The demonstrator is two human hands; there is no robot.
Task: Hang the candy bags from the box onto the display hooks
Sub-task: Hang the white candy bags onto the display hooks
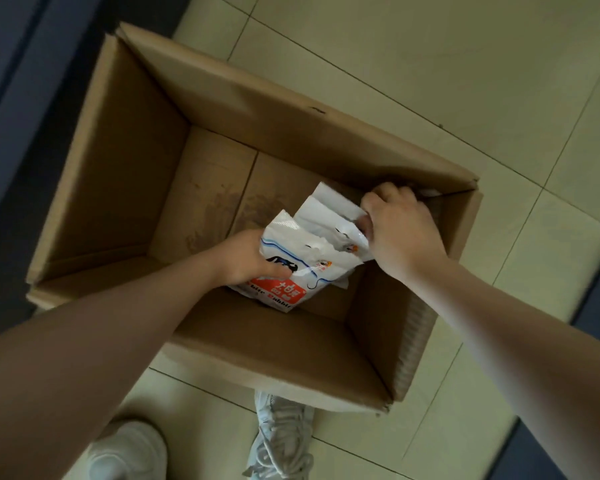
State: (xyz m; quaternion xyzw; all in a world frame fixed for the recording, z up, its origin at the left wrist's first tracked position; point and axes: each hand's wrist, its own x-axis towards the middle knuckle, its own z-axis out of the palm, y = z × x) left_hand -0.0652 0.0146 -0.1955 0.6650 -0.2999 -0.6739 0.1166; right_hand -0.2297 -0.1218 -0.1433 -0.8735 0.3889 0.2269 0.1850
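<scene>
Left hand (246,259): fingers curled round the candy bags (302,258).
Right hand (400,230): pinching the bags' top edges.
Box (125,161): open, on the tiled floor (430,64).

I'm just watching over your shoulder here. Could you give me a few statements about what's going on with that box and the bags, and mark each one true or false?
1. Both hands are inside the cardboard box. True.
2. The left hand grips a candy bag with red and white print. True.
3. The right hand hangs idle outside the box. False: it pinches the top edges of the white bags.
4. The box is packed full to the brim. False: much of its bare bottom shows.
5. The box stands on a table. False: it sits on a tiled floor, near the person's shoes.
</scene>
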